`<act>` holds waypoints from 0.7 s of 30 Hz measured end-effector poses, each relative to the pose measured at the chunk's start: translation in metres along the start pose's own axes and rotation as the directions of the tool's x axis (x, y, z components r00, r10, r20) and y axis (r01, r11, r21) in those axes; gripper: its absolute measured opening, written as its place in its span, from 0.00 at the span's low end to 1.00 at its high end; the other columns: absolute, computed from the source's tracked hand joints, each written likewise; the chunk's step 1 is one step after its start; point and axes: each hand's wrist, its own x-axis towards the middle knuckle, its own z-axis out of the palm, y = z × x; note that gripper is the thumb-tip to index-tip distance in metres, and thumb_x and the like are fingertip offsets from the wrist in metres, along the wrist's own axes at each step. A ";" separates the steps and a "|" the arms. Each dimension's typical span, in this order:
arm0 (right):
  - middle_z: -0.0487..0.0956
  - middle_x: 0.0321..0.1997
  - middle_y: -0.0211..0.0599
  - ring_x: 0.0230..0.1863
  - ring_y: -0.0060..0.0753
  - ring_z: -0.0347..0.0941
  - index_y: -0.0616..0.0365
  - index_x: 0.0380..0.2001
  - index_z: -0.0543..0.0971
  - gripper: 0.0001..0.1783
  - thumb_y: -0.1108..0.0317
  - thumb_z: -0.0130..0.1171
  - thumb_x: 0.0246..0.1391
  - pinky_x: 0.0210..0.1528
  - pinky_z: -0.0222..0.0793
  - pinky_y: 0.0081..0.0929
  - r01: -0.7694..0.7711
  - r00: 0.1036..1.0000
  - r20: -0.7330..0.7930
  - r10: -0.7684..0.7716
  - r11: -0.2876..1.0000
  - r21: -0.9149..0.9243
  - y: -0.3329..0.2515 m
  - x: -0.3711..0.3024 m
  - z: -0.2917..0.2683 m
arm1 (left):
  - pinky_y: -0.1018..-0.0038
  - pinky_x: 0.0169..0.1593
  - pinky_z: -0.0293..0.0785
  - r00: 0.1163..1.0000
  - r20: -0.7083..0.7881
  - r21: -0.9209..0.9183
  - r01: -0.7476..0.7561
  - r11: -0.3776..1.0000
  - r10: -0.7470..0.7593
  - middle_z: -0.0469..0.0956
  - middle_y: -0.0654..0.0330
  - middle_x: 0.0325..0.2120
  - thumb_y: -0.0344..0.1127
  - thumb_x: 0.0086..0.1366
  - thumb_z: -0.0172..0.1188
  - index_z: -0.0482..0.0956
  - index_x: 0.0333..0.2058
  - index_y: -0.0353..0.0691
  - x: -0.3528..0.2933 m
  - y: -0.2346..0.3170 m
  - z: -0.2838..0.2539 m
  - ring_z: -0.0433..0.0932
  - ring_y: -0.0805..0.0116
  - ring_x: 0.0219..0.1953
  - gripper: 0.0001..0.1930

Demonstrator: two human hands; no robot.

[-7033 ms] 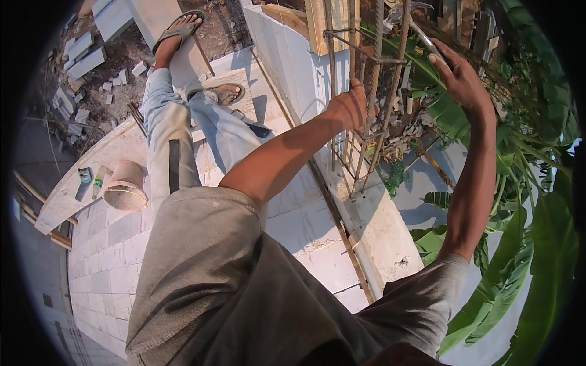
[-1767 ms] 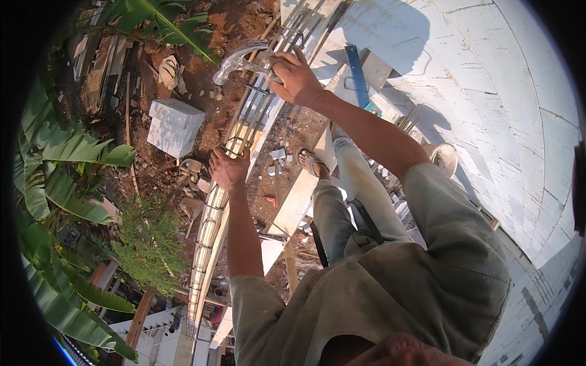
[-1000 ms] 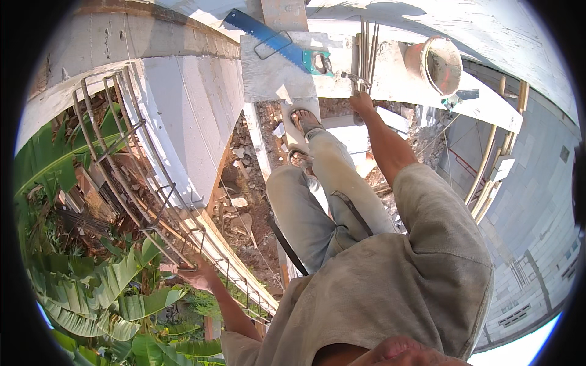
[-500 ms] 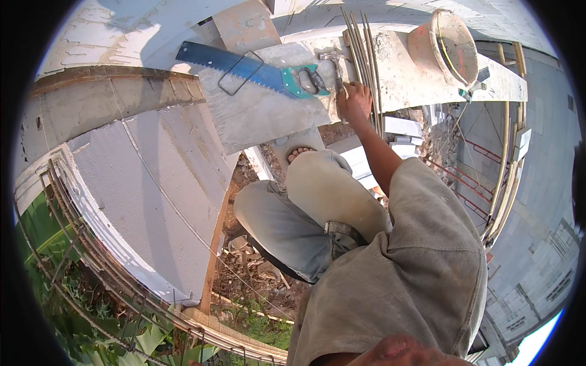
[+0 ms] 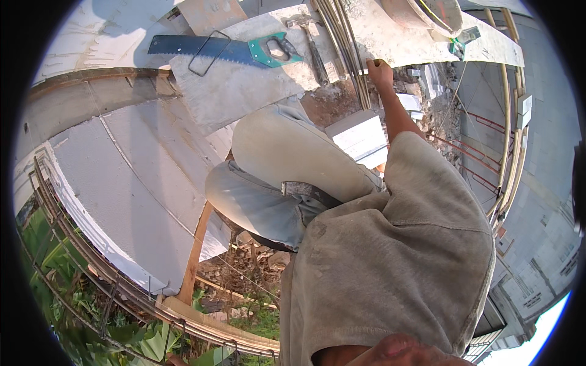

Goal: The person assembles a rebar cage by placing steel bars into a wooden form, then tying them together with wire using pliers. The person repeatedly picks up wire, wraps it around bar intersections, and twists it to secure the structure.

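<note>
Head view: the right arm reaches out over the near edge of a whitish plank (image 5: 394, 43).
Right hand (image 5: 379, 73): at that edge, fingers curled inward and nearly closed; whether anything is pinched inside the grip I cannot tell.
Steel rods (image 5: 348, 55): a loose bundle immediately left of the grip, lower ends jutting past the plank's near edge; contact with the fingers is unclear.
Rod axis: runs across the plank, near edge to far edge, near ends slanting toward the right, so the hand sits beside the bundle's flank.
Claw hammer (image 5: 316, 55): on the other side of the rods from the hand, lying roughly along them, head toward the far edge, handle end at the near edge.
White blocks (image 5: 360, 131): below the plank, under the forearm's left side.
Bucket (image 5: 421, 18): beyond the hand, on the plank, partly cut off by the frame.
Handsaw (image 5: 241, 52): left of the hammer, teal handle toward it, blade reaching past the plank's left end.
Bent steel loop (image 5: 216, 57): across the blade.
Left hand: not to be made out; its grip cannot be told.
Rebar cage (image 5: 108, 307): far lower left, well apart from the right hand.
</note>
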 end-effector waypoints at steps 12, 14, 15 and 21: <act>0.80 0.41 0.56 0.47 0.57 0.75 0.61 0.41 0.78 0.20 0.57 0.46 0.60 0.50 0.68 0.44 0.060 0.998 -0.033 -0.056 0.991 0.120 0.026 -0.017 0.000 | 0.70 0.32 0.64 0.990 0.022 -0.180 0.143 0.973 -0.141 0.75 0.54 0.35 0.82 0.53 0.41 0.62 0.62 0.38 0.028 -0.033 0.024 0.70 0.66 0.32 0.54; 0.80 0.41 0.57 0.47 0.58 0.75 0.62 0.40 0.79 0.20 0.57 0.46 0.60 0.51 0.67 0.45 0.160 0.985 -0.089 -0.148 0.977 0.141 0.027 -0.011 -0.007 | 0.69 0.33 0.64 0.985 0.064 -0.158 0.166 0.973 -0.158 0.75 0.56 0.36 0.82 0.54 0.37 0.65 0.61 0.41 0.026 -0.024 0.020 0.71 0.67 0.32 0.52; 0.81 0.33 0.50 0.37 0.49 0.77 0.64 0.37 0.79 0.21 0.54 0.49 0.60 0.43 0.69 0.40 0.166 0.986 -0.065 -0.156 0.961 0.222 0.024 -0.005 -0.011 | 0.68 0.34 0.64 0.984 0.087 -0.181 0.168 0.969 -0.154 0.75 0.56 0.37 0.82 0.54 0.36 0.65 0.61 0.42 0.024 -0.023 0.018 0.71 0.68 0.32 0.52; 0.70 0.17 0.28 0.17 0.20 0.60 0.66 0.28 0.77 0.27 0.47 0.59 0.55 0.20 0.56 0.26 -0.022 0.992 0.117 -0.048 0.844 0.536 -0.002 -0.038 0.007 | 0.68 0.40 0.64 0.961 0.122 -0.417 0.277 0.866 -0.249 0.74 0.58 0.37 0.75 0.61 0.39 0.71 0.53 0.34 -0.003 0.009 -0.014 0.70 0.67 0.34 0.45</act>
